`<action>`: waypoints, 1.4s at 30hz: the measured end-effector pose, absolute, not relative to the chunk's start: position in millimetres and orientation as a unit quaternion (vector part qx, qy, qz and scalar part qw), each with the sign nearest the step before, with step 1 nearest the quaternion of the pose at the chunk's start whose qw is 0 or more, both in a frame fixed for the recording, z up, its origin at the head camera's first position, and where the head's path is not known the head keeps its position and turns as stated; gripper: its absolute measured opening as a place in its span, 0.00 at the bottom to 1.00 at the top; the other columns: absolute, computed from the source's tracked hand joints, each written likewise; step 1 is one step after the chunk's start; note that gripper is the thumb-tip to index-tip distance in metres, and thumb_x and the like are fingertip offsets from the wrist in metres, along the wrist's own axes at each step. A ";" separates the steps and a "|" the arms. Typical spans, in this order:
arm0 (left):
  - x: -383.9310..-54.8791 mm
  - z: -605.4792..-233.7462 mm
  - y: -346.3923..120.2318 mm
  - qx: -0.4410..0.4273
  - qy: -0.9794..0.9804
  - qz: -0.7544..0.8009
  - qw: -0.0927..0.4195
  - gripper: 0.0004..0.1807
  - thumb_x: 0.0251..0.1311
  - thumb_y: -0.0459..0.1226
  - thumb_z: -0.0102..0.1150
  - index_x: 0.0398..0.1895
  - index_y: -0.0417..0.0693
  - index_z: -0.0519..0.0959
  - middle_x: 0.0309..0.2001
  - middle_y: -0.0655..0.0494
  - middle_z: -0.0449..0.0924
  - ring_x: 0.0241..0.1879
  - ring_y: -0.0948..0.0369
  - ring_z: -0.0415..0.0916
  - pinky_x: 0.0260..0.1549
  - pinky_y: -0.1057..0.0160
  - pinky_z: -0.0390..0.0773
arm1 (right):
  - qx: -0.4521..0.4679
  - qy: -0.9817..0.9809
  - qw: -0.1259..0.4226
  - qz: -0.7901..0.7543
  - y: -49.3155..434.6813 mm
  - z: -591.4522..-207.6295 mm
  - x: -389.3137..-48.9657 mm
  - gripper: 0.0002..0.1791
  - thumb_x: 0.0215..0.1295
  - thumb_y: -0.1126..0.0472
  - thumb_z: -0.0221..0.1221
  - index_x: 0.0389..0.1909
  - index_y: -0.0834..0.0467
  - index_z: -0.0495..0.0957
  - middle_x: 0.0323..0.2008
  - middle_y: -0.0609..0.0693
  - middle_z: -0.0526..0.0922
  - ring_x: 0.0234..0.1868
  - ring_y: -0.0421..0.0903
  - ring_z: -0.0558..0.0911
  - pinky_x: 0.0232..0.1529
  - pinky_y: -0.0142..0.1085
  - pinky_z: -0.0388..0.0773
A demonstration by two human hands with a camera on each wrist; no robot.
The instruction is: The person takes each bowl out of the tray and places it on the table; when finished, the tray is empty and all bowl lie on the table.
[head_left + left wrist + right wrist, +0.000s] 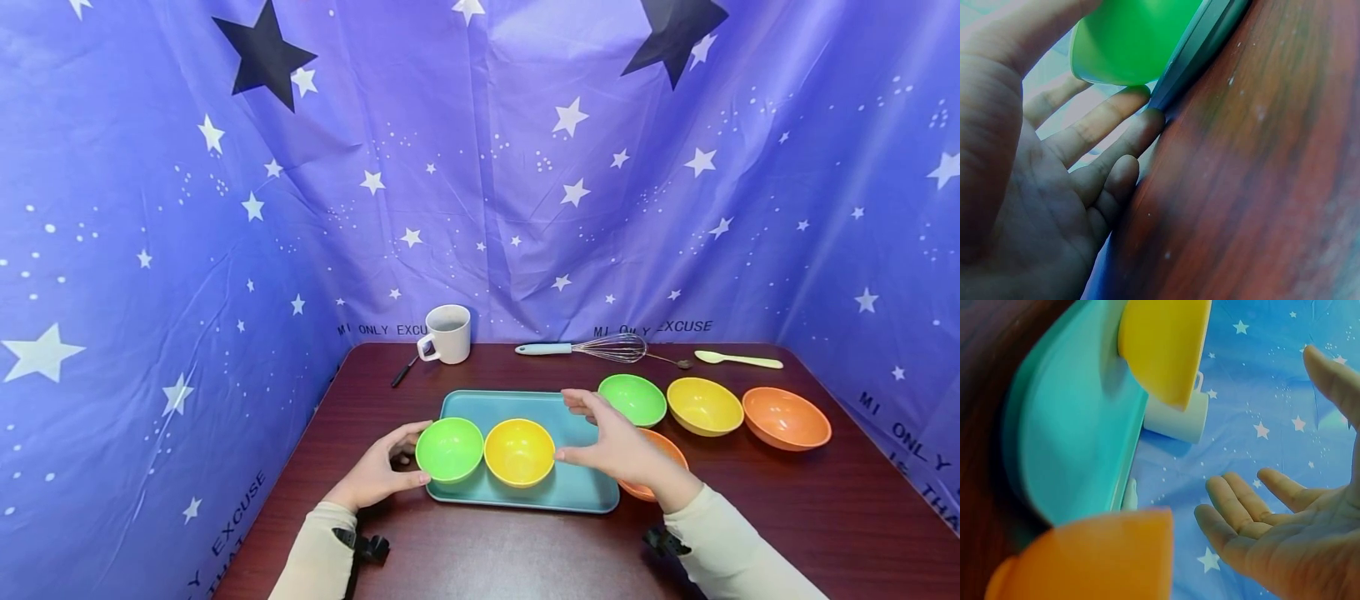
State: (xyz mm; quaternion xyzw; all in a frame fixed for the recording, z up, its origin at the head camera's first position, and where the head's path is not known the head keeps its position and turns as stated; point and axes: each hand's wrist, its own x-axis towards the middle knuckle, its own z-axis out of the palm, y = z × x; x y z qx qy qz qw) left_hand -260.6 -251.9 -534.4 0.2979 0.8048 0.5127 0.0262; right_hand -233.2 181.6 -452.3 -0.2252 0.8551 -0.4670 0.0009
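Note:
A green bowl (pixel 450 450) stands on the left part of a teal tray (pixel 577 487). My left hand (pixel 382 468) is at this bowl's left side, its thumb tip and fingers spread about the wall. In the left wrist view, relaxed fingers (pixel 1100 125) reach to the bowl's base and the tray's edge. Beside the green bowl sits a yellow bowl (pixel 520 452). Over the tray's right end, my right hand (pixel 618 446) has its fingers apart and holds nothing, thumb close to the yellow bowl. An orange bowl (pixel 1097 562) by the tray is partly hidden behind this hand.
Right of the tray stand another green bowl (pixel 632 400), a yellow bowl (pixel 705 407) and an orange bowl (pixel 787 418). Along the back lie a whisk (pixel 585 347), a small spoon (pixel 682 363) and a pale yellow utensil (pixel 738 360). A white mug (pixel 450 335) stands near a black-handled utensil (pixel 403 372).

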 end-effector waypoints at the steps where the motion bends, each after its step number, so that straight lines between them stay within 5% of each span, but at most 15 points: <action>1: -260.5 -534.1 -251.7 0.298 0.804 0.514 0.026 0.44 0.56 0.35 0.79 0.77 0.53 0.69 0.53 0.56 0.84 0.51 0.54 0.82 0.45 0.54 0.80 | -0.224 0.855 0.006 -0.468 179.4 -452.9 -233.0 0.51 0.56 0.49 0.79 0.76 0.58 0.64 0.68 0.58 0.73 0.70 0.62 0.72 0.70 0.61 0.64; 20: -262.4 -536.5 -252.8 0.294 0.812 0.503 0.029 0.43 0.57 0.37 0.78 0.76 0.56 0.70 0.53 0.57 0.83 0.52 0.54 0.81 0.47 0.54 0.79 | -0.186 0.874 0.036 -0.448 142.5 -465.7 -231.2 0.58 0.50 0.47 0.82 0.78 0.60 0.63 0.71 0.61 0.69 0.70 0.64 0.71 0.64 0.61 0.71; 42: -262.4 -535.5 -253.5 0.288 0.819 0.495 0.030 0.42 0.58 0.39 0.78 0.76 0.56 0.69 0.54 0.58 0.83 0.53 0.54 0.81 0.48 0.56 0.79 | -0.164 0.887 0.039 -0.429 128.0 -486.2 -232.7 0.65 0.41 0.42 0.84 0.78 0.60 0.62 0.73 0.56 0.69 0.67 0.55 0.74 0.65 0.58 0.71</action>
